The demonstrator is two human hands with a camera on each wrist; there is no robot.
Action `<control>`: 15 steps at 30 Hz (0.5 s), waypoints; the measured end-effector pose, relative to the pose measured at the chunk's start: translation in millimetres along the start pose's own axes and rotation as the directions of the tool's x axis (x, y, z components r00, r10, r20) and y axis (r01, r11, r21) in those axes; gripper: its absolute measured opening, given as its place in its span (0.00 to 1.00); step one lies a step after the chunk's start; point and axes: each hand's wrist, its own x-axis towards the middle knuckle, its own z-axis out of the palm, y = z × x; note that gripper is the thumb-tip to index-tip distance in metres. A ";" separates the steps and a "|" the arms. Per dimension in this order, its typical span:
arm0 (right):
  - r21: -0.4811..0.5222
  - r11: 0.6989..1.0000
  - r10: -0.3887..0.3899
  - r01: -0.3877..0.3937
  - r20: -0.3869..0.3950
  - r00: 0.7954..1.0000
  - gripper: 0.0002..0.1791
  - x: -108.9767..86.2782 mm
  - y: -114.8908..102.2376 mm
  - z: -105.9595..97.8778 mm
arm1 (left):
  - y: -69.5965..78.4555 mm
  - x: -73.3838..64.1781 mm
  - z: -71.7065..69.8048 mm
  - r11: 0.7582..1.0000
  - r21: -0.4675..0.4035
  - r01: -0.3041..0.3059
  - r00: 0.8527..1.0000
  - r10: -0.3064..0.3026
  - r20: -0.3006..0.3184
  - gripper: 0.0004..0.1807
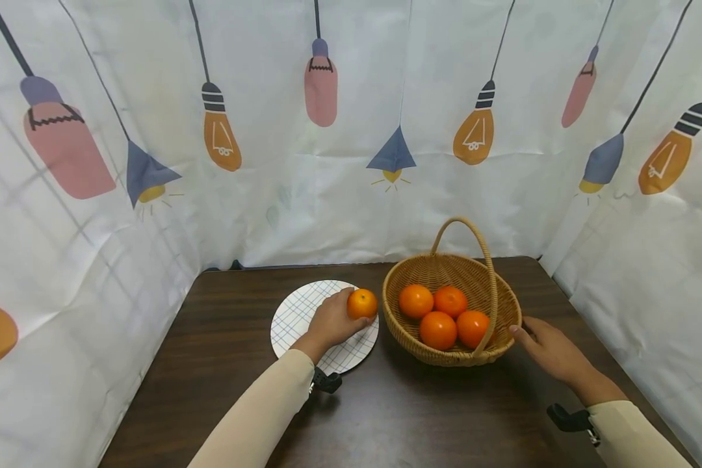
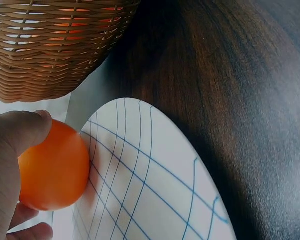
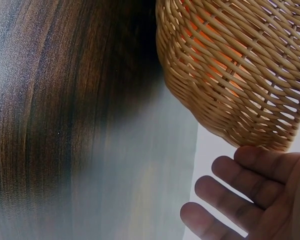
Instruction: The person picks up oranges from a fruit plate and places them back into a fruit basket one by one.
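My left hand grips an orange over the right part of a round white plate with a blue line grid. In the left wrist view the thumb lies along the top of the orange, fingers beneath it. Right of the plate stands a wicker basket with a tall handle and several oranges inside. At the basket's right side is my right hand, thumb at the rim. The right wrist view shows its fingers spread and fairly straight, the uppermost against the wicker wall.
Plate and basket stand on a dark wooden table, the basket near its back right. A white curtain printed with hanging lamps closes off the back and both sides. Black wrist devices sit at both cuffs.
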 end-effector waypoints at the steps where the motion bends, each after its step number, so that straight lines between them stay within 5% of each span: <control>1: 0.000 1.000 0.000 0.000 0.000 1.000 0.32 -0.1 -0.3 0.0 | 0.0 0.3 0.6 1.000 0.002 -0.002 1.000 0.002 -0.003 0.42; 15: -0.004 1.000 0.010 -0.010 0.001 1.000 0.31 -1.4 -0.6 0.8 | 1.4 1.1 2.6 0.999 -0.002 0.033 0.999 -0.033 -0.029 0.42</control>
